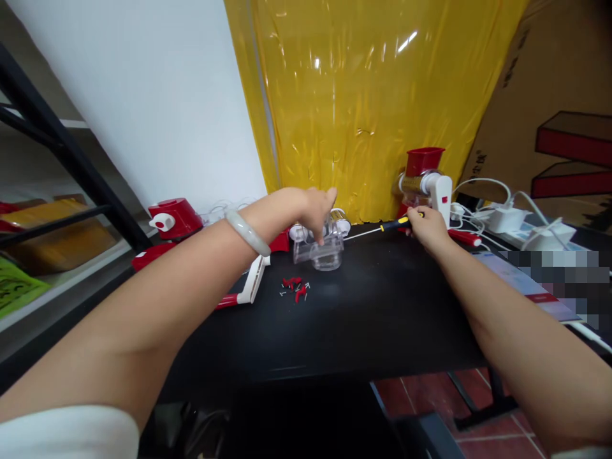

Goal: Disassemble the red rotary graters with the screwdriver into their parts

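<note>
My left hand (316,211), wearing a pale bangle (247,232) on its wrist, is closed on a clear plastic housing (326,254) standing on the black table (373,306). Some of its fingers are hidden from view. My right hand (429,231) grips a screwdriver (394,224) by its black and yellow handle. Its thin metal shaft points left, with the tip at the housing's right side. A metal grater drum (340,223) shows just behind the housing. In front of my left hand lie small red parts (300,293) with several screws scattered among them.
A white crank handle with a red grip (253,280) and a red hopper (176,217) are on the left. An assembled rotary grater (425,178) stands at back right, beside white cables and adapters (509,218). Yellow plastic sheeting (363,115) hangs behind the table.
</note>
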The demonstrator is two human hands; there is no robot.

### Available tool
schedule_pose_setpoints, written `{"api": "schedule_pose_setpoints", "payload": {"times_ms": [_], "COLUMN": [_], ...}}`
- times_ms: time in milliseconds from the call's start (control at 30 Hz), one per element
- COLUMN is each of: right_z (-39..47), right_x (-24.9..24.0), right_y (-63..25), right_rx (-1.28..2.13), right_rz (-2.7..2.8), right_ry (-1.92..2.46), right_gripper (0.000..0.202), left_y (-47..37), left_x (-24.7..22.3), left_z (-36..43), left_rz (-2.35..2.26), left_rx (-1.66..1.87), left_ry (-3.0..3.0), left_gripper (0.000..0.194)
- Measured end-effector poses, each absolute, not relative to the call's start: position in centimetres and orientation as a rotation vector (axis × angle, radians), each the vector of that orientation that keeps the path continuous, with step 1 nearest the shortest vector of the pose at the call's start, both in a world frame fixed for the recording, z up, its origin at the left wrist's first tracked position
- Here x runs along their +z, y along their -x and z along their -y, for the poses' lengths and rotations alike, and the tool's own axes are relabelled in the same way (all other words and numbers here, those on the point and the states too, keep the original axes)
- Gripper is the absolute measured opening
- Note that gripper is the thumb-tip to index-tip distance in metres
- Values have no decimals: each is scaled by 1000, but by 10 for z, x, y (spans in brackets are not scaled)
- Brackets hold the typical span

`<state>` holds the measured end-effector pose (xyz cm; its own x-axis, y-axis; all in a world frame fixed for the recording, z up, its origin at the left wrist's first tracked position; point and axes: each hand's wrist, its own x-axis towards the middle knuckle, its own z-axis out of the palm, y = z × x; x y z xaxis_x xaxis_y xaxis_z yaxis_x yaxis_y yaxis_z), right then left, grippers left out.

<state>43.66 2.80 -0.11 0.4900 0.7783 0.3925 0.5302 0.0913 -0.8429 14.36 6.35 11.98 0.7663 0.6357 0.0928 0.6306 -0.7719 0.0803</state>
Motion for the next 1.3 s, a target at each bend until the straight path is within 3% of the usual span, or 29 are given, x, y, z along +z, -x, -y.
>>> {"api": "schedule_pose_setpoints", "payload": {"times_ms": [333, 533, 867, 1300], "right_z": [-29, -29, -35, -34], "right_x": [-2, -1, -7, -7], "right_y": [-437, -438, -443, -442], "right_rx": [254, 257, 274, 314], "right_rz": [1160, 1176, 1180, 1043], "right_ry": [1596, 1623, 1598, 1552], "right_gripper": [25, 24, 23, 20], "left_y": [-153, -137, -106, -90], "left_x": [140, 141, 146, 150], "left_z": [-31, -37, -47, -39], "left_rz": [-1204, -1224, -1123, -1224], "left_rx": [-186, 88, 319, 499], "left_ry": [-2833, -2796, -2722, -2701], "left_gripper": [87, 85, 65, 69]}}
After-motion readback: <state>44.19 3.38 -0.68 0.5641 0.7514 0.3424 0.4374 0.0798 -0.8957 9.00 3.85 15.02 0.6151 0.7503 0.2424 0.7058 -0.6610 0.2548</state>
